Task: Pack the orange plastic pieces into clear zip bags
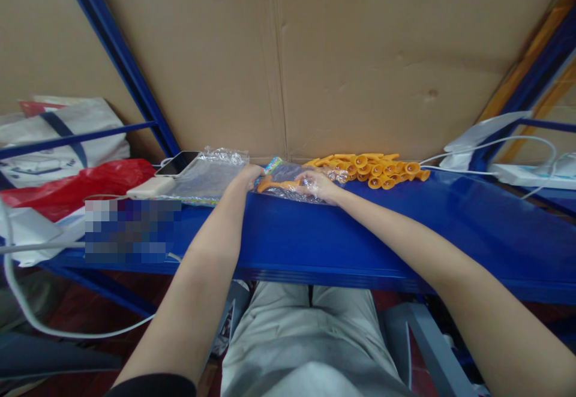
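My left hand (pixel 252 176) is closed on the left end of a clear plastic bag (pixel 288 172), beside its printed coloured strip. Inside the bag lies an orange plastic horn (pixel 276 186), its shape partly blurred by the film. At the bag's right end, my right hand (pixel 317 185) has its fingers curled at the horn's end, with crinkled film over them. Just right of that hand, a pile of orange plastic horns (pixel 375 170) shows several flared mouths facing me. Left of my left hand rests a stack of flat clear bags (pixel 202 178).
A phone (pixel 179 164) and a white block-shaped device (pixel 150 188) lie by the bag stack. Farther left are a red plastic bag (pixel 85 184) and white cables. The blue shelf (pixel 324 238) meets a cardboard wall (pixel 288 67); a white power strip (pixel 535 175) sits right.
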`<state>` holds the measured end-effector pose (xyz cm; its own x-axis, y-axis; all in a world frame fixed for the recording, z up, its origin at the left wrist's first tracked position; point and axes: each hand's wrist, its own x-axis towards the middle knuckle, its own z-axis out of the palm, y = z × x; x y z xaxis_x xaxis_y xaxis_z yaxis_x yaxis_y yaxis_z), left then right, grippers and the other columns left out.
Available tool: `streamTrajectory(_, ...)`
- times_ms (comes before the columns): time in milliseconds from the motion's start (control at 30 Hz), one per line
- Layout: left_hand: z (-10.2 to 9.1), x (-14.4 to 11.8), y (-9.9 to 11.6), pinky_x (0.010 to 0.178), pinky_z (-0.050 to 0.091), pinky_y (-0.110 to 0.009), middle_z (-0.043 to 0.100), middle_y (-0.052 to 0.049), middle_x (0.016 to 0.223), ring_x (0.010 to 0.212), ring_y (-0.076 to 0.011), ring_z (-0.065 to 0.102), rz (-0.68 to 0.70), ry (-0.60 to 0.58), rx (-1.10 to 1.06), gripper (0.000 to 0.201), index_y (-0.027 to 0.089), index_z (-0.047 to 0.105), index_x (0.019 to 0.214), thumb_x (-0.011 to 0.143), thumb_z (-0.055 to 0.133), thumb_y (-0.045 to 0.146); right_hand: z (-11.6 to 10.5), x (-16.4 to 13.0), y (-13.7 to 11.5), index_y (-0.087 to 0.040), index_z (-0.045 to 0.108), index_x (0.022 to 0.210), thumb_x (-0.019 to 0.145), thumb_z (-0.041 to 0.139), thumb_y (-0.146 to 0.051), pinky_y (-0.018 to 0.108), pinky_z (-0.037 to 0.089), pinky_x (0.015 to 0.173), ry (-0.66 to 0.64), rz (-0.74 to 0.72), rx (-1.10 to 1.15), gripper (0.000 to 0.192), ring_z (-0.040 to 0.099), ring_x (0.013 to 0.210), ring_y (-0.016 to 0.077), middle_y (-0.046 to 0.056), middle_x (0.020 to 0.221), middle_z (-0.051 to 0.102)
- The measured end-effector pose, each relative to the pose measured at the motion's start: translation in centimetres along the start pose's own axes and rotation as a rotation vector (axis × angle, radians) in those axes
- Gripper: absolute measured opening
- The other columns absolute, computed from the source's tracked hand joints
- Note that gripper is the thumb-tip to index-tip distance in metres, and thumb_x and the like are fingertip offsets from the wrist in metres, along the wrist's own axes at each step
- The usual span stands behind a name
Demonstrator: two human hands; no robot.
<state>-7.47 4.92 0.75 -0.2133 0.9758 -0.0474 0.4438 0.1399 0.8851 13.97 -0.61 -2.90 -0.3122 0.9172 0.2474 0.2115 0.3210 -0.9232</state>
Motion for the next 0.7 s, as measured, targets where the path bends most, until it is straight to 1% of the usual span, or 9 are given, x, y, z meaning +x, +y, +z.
streamTrajectory(133,-0.1,0.3,-0.2,0.061,0.058,-0.029,0.067,-0.006,0.062,0.073,-0.0243,0.07,-0.028,-0.019,-0.08,0.018,0.013,0.065,0.083,0.066,0.068,0.011,-0.1,0.2,0.2,-0.019,0.067,0.092,0.07,0.075,-0.013,0.037,0.055,0.087,-0.036,-0.014,0.017,0.024,0.064,0.09,0.0182,0.003,0.097,0.067)
streamTrajectory(233,-0.1,0.4,-0.2,0.061,0.058,-0.03,0.067,-0.006,0.062,0.069,-0.024,0.069,-0.055,-0.018,-0.094,0.016,0.014,0.064,0.082,0.066,0.068,0.01,-0.1,0.1,0.0,-0.018,0.068,0.09,0.069,0.075,-0.01,0.038,0.052,0.095,-0.072,0.001,0.062,0.024,0.064,0.098,0.0183,0.005,0.102,0.068)
streamTrajectory(333,-0.2,0.3,-0.2,0.06,0.058,-0.032,0.066,-0.007,0.061,0.067,-0.0247,0.07,-0.068,-0.019,-0.058,0.012,0.013,0.064,0.079,0.068,0.069,0.015,0.1,-0.2,-0.2,-0.019,0.068,0.09,0.067,0.077,-0.007,0.037,0.052,0.095,-0.099,0.046,0.125,0.027,0.066,0.094,0.0166,0.003,0.096,0.069)
streamTrajectory(433,-0.2,0.1,-0.1,0.059,0.058,-0.03,0.066,-0.007,0.059,0.065,-0.0241,0.069,-0.052,-0.038,-0.084,0.01,0.014,0.064,0.075,0.07,0.07,0.02,0.2,-0.3,-0.3,-0.02,0.069,0.091,0.066,0.079,-0.006,0.037,0.053,0.093,-0.127,0.081,0.169,0.03,0.067,0.088,0.0164,0.001,0.087,0.07)
streamTrajectory(500,-0.2,-0.3,-0.1,0.06,0.058,-0.029,0.066,-0.007,0.057,0.064,-0.0229,0.069,-0.044,-0.085,-0.109,0.011,0.016,0.063,0.07,0.07,0.071,0.023,0.3,-0.3,-0.3,-0.019,0.069,0.09,0.066,0.079,-0.006,0.037,0.053,0.094,-0.126,0.087,0.181,0.03,0.067,0.087,0.0162,0.0,0.085,0.07)
streamTrajectory(567,-0.2,-0.6,0.0,0.061,0.057,-0.027,0.065,-0.006,0.055,0.062,-0.0204,0.068,-0.018,-0.166,-0.11,0.015,0.016,0.062,0.064,0.069,0.073,0.024,0.3,-0.2,-0.2,-0.019,0.069,0.091,0.067,0.079,-0.006,0.037,0.053,0.096,-0.117,0.085,0.182,0.028,0.068,0.087,0.0157,0.0,0.085,0.071)
streamTrajectory(633,-0.3,-0.9,0.1,0.064,0.056,-0.025,0.064,-0.004,0.054,0.059,-0.0175,0.066,0.025,-0.241,-0.095,0.017,0.016,0.06,0.06,0.068,0.075,0.021,0.2,-0.2,-0.1,-0.019,0.069,0.092,0.069,0.079,-0.007,0.036,0.052,0.097,-0.113,0.075,0.171,0.028,0.069,0.088,0.0153,0.001,0.087,0.072)
streamTrajectory(700,-0.3,-1.1,0.1,0.066,0.055,-0.025,0.064,-0.003,0.054,0.058,-0.0159,0.065,0.053,-0.279,-0.083,0.016,0.016,0.06,0.06,0.066,0.075,0.016,0.2,-0.1,0.1,-0.02,0.069,0.094,0.069,0.079,-0.009,0.036,0.053,0.096,-0.117,0.062,0.143,0.029,0.069,0.087,0.0149,0.002,0.09,0.073)
